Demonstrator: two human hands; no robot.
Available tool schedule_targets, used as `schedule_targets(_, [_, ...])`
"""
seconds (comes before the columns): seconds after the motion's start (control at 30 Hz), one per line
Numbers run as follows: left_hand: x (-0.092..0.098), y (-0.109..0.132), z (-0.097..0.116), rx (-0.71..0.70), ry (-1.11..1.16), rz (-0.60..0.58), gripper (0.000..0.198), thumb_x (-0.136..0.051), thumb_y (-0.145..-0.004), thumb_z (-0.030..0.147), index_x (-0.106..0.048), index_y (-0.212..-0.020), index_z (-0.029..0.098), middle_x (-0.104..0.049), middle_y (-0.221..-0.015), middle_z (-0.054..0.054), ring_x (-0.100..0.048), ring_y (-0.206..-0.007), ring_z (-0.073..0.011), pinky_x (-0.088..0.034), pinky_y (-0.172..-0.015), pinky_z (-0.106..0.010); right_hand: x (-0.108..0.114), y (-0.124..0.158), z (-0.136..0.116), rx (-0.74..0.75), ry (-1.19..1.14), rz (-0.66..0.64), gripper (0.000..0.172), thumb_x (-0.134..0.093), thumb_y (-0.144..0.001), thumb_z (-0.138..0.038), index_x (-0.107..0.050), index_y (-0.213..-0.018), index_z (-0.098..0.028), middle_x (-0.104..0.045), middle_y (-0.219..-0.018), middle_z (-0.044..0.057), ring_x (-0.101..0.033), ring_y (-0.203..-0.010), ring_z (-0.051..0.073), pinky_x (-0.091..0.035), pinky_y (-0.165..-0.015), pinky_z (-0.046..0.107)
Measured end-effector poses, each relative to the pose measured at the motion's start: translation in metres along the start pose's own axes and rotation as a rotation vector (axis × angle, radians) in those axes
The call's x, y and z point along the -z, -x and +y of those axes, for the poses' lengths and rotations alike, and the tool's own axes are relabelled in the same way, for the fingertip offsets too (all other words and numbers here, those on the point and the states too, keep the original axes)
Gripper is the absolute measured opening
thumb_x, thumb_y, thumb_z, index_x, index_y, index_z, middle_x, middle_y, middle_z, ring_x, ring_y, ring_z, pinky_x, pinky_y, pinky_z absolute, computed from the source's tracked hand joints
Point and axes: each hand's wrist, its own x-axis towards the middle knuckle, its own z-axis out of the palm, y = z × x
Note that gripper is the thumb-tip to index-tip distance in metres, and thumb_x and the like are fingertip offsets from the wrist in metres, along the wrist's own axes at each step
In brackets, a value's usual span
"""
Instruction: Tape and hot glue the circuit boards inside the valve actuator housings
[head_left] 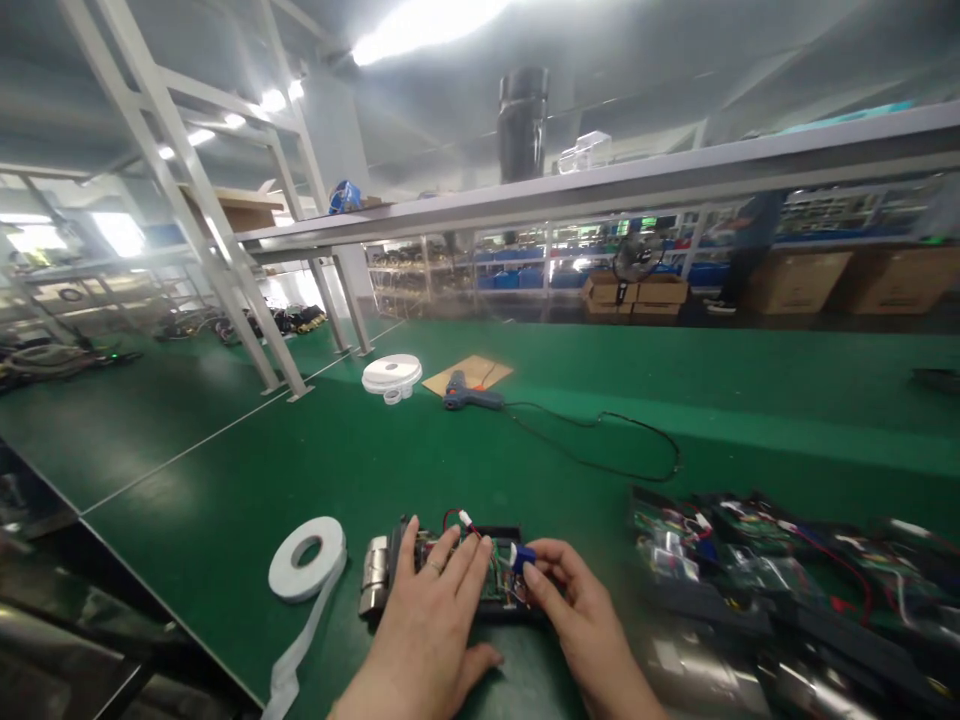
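In front of me on the green bench lies an electronic device (pixel 493 585) with a dark case, a green circuit board and a metal cylinder (pixel 373 577) at its left end. My left hand (pixel 435 610) lies flat across the board, fingers stretched out. My right hand (pixel 574 600) pinches a small blue part (pixel 523 558) between thumb and index finger at the device's right end. A white plug (pixel 465 518) on red and black wires stands up behind the board. The board's middle is hidden under my left hand.
A roll of white tape (pixel 296 560) lies left, its end trailing forward. Farther back are a glue gun (pixel 472 395) on cardboard (pixel 495 372), its cable (pixel 637 470) and white reels (pixel 392 372). Several similar devices (pixel 750 570) crowd the right. A raised shelf (pixel 600 195) spans the bench.
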Motion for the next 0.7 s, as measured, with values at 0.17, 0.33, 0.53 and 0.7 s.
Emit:
schedule_targets(0.17, [-0.001, -0.015, 0.000, 0.151, 0.034, -0.241, 0.093, -0.086, -0.066, 0.051, -0.046, -0.143, 0.017, -0.061, -0.136, -0.011, -0.053, -0.126, -0.0341, -0.018, -0.119, -0.070, 0.001, -0.004, -0.011, 0.072, 0.149, -0.101, 0.036, -0.064, -0.089, -0.054, -0.067, -0.102, -0.021, -0.065, -0.093, 0.006, -0.062, -0.086, 0.022, -0.053, -0.073, 0.031])
schedule_targets(0.33, [0.003, -0.019, -0.007, 0.114, 0.023, -0.257, 0.086, -0.086, -0.068, 0.041, -0.047, -0.142, 0.022, -0.064, -0.131, -0.006, -0.053, -0.122, -0.0335, -0.027, -0.116, -0.068, 0.003, -0.009, -0.026, 0.429, 0.567, -0.271, 0.015, -0.053, -0.099, -0.029, -0.066, -0.105, -0.024, -0.067, -0.097, 0.005, -0.060, -0.093, 0.023, -0.047, -0.082, 0.035])
schedule_targets(0.53, [0.012, -0.023, -0.019, 0.077, 0.090, -0.335, 0.073, -0.080, -0.074, 0.035, -0.050, -0.140, 0.026, -0.063, -0.131, -0.003, -0.053, -0.119, -0.0304, -0.045, -0.104, -0.055, -0.006, -0.007, -0.027, 0.574, 0.941, -0.416, 0.016, -0.050, -0.096, -0.012, -0.062, -0.103, -0.019, -0.066, -0.094, 0.007, -0.054, -0.089, 0.026, -0.042, -0.080, 0.040])
schedule_targets(0.7, [0.013, -0.023, -0.021, 0.062, 0.111, -0.319, 0.063, -0.072, -0.078, 0.030, -0.051, -0.137, 0.027, -0.063, -0.130, -0.002, -0.052, -0.117, -0.0296, -0.043, -0.104, -0.053, -0.014, -0.006, -0.024, 0.533, 1.021, -0.453, 0.020, -0.048, -0.093, -0.008, -0.064, -0.101, -0.016, -0.065, -0.092, 0.010, -0.053, -0.090, 0.028, -0.042, -0.083, 0.045])
